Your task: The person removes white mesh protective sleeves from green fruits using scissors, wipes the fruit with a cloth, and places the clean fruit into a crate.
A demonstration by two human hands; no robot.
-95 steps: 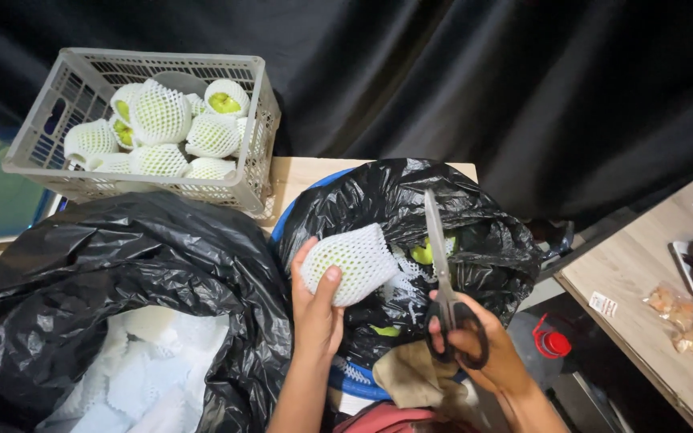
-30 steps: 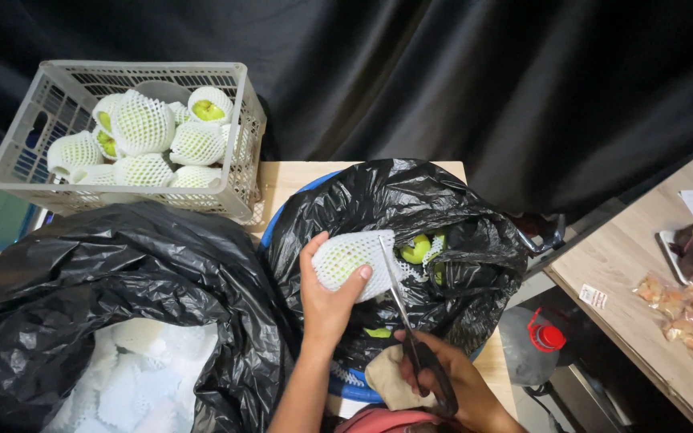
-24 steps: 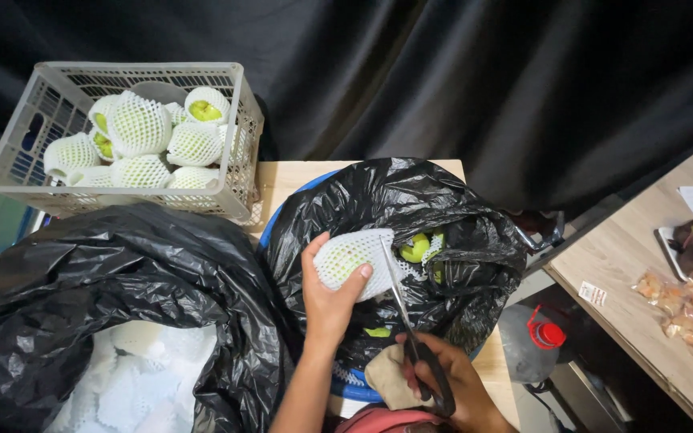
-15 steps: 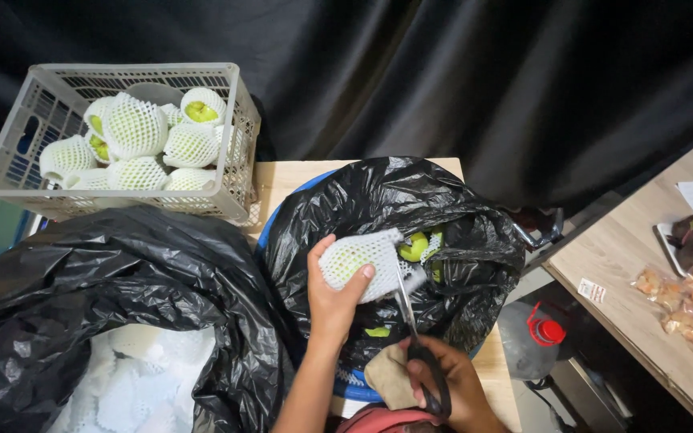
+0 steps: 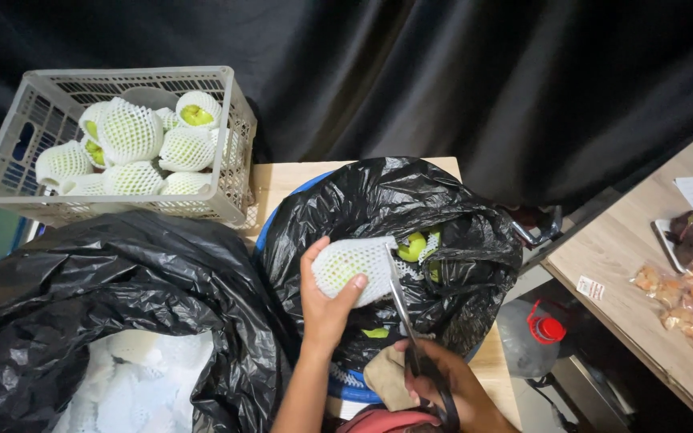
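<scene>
While the left hand (image 5: 324,309) steadies the netted fruit (image 5: 354,269), scissors (image 5: 404,309) point up.

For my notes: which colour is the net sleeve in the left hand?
White foam net sleeve, held by the left hand; head view.

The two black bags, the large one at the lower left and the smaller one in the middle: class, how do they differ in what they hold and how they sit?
The large bag holds white foam netting; the smaller bag holds bare green fruit. The large bag spreads wide and slack; the smaller bag lines a blue-rimmed tub. The left hand holds a netted fruit over the smaller bag. Both are glossy, crumpled and open-topped.
</scene>
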